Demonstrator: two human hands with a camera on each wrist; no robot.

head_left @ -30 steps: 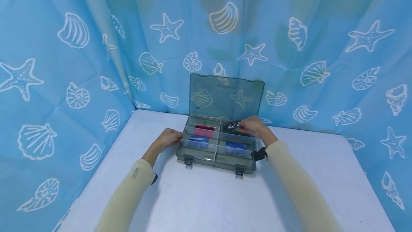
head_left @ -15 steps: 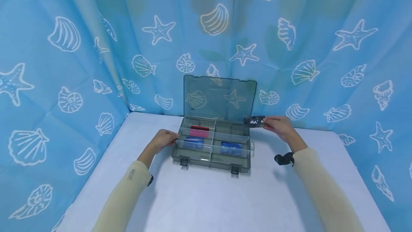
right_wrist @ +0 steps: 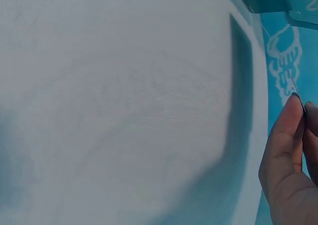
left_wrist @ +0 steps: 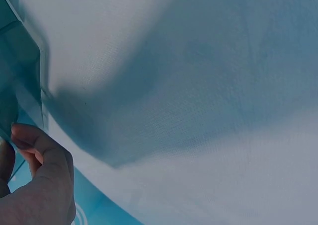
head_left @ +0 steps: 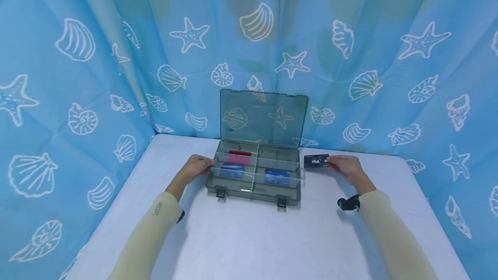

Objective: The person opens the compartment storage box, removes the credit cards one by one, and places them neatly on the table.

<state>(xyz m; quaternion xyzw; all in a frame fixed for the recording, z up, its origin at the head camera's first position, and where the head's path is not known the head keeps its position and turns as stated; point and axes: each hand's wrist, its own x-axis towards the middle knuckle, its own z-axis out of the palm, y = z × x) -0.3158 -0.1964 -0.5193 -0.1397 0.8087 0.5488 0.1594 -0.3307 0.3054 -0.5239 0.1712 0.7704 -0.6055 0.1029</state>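
Observation:
A grey translucent compartment box (head_left: pixel 249 196) stands on the white table with its lid (head_left: pixel 264 116) raised. At its left side, my left hand (head_left: pixel 196 167) pinches the wall between thumb and fingers; the left wrist view shows this left hand (left_wrist: pixel 47 175) at the box edge. My right hand (head_left: pixel 347 170) holds a black card (head_left: pixel 314 161) marked "Vip" by its right end, just right of the box. Seen edge-on, the card is a thin line above the right hand (right_wrist: pixel 288 160) in the right wrist view.
Inside the box, a red-pink card (head_left: pixel 239 157) stands in the back left compartment. Blue cards, one on the left (head_left: pixel 232 170) and one on the right (head_left: pixel 277 176), are in the middle row. A blue shell-patterned curtain (head_left: pixel 218 20) hangs behind the table (head_left: pixel 272 241).
My right hand has drawn the black card out of the back right compartment, moved it rightward past the box's side, then lowered it. My left hand stays at the box's left wall.

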